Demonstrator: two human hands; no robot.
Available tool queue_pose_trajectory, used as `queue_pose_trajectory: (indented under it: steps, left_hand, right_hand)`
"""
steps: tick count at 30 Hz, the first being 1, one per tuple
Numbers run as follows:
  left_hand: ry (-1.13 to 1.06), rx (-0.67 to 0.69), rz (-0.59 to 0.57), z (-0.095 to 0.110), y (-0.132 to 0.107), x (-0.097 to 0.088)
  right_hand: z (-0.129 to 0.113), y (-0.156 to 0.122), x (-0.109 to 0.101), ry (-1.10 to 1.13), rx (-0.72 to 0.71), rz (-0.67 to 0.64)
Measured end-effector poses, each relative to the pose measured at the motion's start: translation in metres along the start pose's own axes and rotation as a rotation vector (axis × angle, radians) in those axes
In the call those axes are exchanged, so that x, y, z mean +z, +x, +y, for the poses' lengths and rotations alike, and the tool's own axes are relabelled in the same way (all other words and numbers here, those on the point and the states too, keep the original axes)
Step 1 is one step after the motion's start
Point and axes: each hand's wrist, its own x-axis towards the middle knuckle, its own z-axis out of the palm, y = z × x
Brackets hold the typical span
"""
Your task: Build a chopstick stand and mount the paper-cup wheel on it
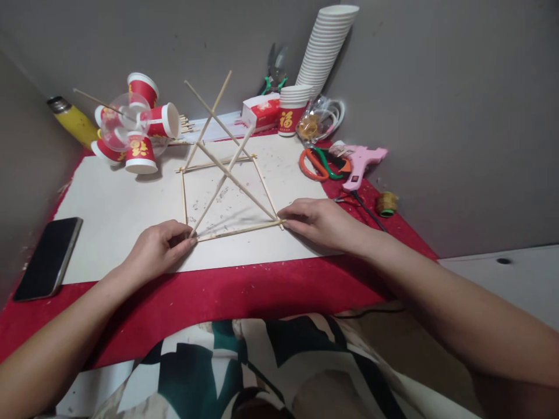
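A frame of thin wooden sticks stands on a pale board: a square base with crossed sticks rising over it. My left hand pinches the near left corner of the base, fingers closed on the stick ends. My right hand pinches the near right corner, where the front stick meets the side stick. Both hands rest on the board.
A black phone lies at the left on the red cloth. A cluster of red paper cups and a yellow bottle stand at the back left. Behind are stacked cups, scissors, a pink glue gun and a thread spool.
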Motion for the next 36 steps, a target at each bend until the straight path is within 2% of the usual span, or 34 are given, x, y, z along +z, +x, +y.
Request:
queue_pose_trajectory:
  steps: [11,17,25,36]
  left_hand:
    - [-0.025,-0.002,0.0,0.002,0.0,0.002]
    - [-0.039,0.002,-0.107,0.007,-0.002,-0.005]
    - [-0.078,-0.012,-0.182,0.005,-0.005,-0.013]
    - [-0.14,-0.012,-0.153,0.004,-0.003,-0.011]
  right_hand:
    - [-0.001,0.002,-0.005,-0.04,-0.045,0.007]
    - [-0.002,0.005,0.004,0.021,-0.087,0.005]
    - [-0.008,0.017,0.008,0.082,-0.053,-0.001]
    - [-0.008,0.018,0.009,0.069,-0.046,-0.024]
